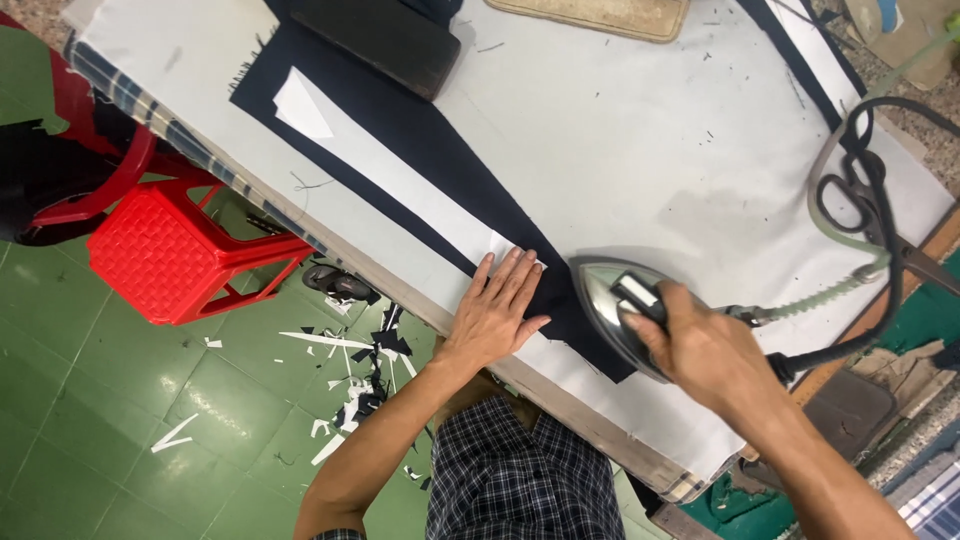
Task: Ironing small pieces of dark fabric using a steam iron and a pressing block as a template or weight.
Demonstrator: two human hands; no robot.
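Note:
A long strip of dark navy fabric (430, 135) lies across the white padded ironing table (620, 130), with a white paper-like strip (400, 185) laid along it. My left hand (500, 308) rests flat, fingers spread, on the near end of both strips at the table's front edge. My right hand (700, 350) grips the handle of a silver steam iron (600, 300), which sits on the dark fabric just right of my left hand, its tip pointing toward that hand.
Black scissors (865, 190) and the iron's hose and cord (850, 270) lie at the right. A dark block (380, 35) sits on the fabric's far end, a tan pad (600, 15) beyond. Red plastic stools (170, 250) and fabric scraps (360, 360) are on the green floor.

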